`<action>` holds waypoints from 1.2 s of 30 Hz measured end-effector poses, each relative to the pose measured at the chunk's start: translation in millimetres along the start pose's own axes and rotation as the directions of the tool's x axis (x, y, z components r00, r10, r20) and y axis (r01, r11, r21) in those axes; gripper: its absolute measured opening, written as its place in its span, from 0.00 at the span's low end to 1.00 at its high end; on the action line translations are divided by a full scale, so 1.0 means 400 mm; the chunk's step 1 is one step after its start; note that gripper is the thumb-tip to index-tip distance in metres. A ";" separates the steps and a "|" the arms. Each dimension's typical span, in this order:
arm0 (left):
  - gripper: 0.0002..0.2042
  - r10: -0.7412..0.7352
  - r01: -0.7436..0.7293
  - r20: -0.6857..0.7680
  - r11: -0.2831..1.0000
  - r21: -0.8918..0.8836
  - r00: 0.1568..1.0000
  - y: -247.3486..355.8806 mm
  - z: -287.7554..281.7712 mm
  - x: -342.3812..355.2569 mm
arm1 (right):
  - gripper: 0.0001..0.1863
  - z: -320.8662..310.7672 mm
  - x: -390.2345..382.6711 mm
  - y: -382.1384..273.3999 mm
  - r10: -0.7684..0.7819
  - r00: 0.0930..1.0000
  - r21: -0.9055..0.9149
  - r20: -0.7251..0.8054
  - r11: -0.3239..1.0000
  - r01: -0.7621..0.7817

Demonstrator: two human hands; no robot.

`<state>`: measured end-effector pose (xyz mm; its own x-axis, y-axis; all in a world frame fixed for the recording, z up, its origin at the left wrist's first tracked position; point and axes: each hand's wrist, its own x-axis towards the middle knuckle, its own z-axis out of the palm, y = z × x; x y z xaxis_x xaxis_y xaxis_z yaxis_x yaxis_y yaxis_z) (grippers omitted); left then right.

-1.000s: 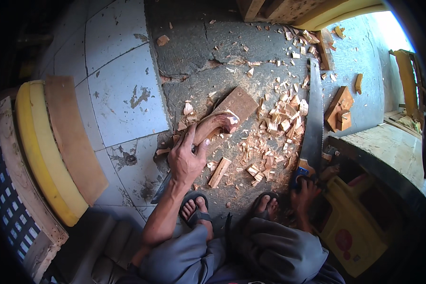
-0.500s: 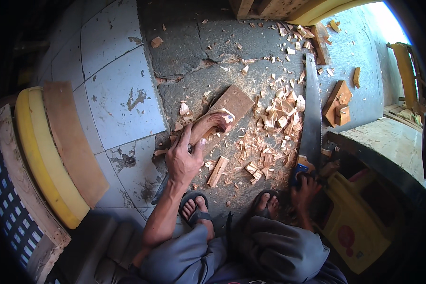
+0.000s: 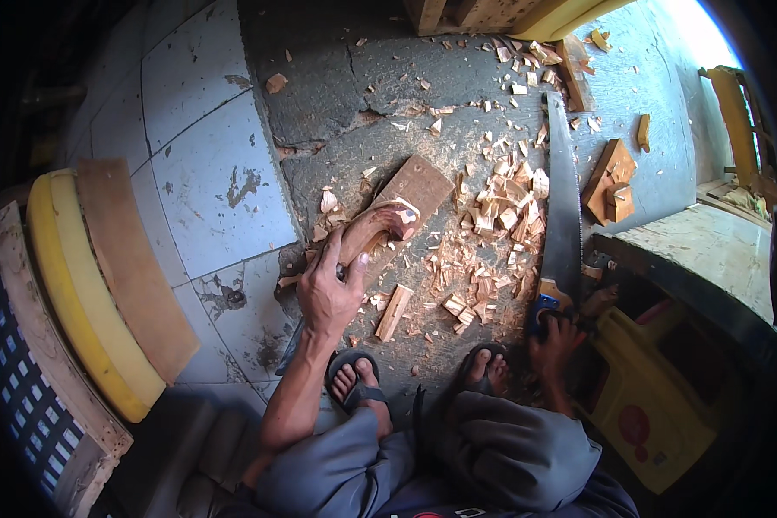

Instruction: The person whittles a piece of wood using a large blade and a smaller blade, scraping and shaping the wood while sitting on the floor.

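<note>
My left hand is closed round a curved, carved piece of reddish wood that lies on a short brown board on the floor. My right hand, low at the right and partly in shadow, grips the blue-and-wood handle of a long handsaw, whose blade points away from me. Pale wood chips are heaped between board and saw, and a short wood strip lies near my sandalled feet.
At left, white cracked tiles, curved boards and a yellow strip beside a black lattice. At right, a wood block, a pale ledge above a yellow plastic object. A wooden frame stands at the top.
The view has shifted slightly, so floor objects sit a little further left in the picture. Both hands keep their grips, with little visible movement of the wood or saw.
</note>
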<state>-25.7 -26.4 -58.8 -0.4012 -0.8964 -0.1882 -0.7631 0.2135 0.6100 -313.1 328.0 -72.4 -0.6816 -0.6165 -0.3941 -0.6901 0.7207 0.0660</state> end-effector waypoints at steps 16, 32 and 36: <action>0.27 0.025 -0.025 -0.005 0.999 0.028 1.000 0.002 -0.005 -0.001 | 0.26 -0.017 0.002 -0.011 0.008 1.000 0.003 -0.001 1.000 -0.008; 0.26 0.007 -0.007 -0.024 1.000 0.008 1.000 -0.001 -0.001 -0.007 | 0.27 0.001 -0.003 0.004 -0.029 0.999 0.053 -0.041 0.998 0.031; 0.26 0.028 -0.027 -0.049 1.000 0.013 0.998 -0.001 0.001 -0.007 | 0.27 -0.010 -0.005 -0.008 -0.003 0.999 0.028 -0.035 1.000 0.004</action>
<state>-24.3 -24.0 -58.8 -0.3970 -0.9081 -0.1336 -0.7587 0.2427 0.6046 -310.6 325.6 -68.2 -0.6878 -0.6290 -0.3624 -0.6855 0.7270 0.0392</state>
